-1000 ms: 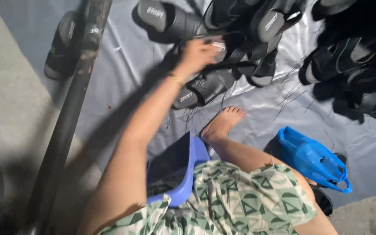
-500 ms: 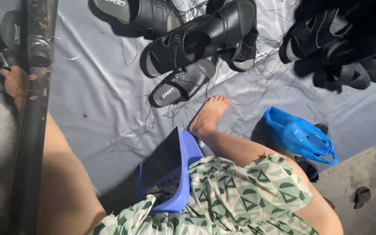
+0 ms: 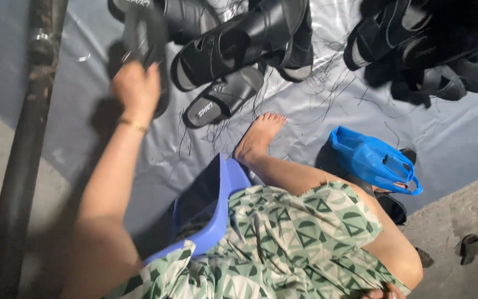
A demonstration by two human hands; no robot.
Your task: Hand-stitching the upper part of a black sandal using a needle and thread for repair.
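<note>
Upper left: your left hand (image 3: 135,88) is closed around 1 black sandal (image 3: 146,39); right hand (image 3: 385,292) at bottom edge, grip unclear.

Grey plastic sheet (image 3: 316,119) over concrete floor (image 3: 460,221); dark pole (image 3: 26,149).

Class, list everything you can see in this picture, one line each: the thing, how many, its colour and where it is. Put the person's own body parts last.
Sandals: many, too heaped to count, black, along the top on the sheet.
Sandal in hand: one, black, blurred, top left.
Sheet: one, grey, shiny, spread over the ground.
Pole: one, dark, down the left edge.
Stool: one, blue, under the person, centre.
Bag: one, blue plastic, right of the leg.
Threads: many, thin, black, scattered on the sheet.
Bangle: one, gold, on the left wrist.
Dress: one, green and white patterned, bottom centre.
Foot: one, bare, on the sheet.
Left hand: holds the sandal.
Right hand: barely visible, bottom edge.
</note>
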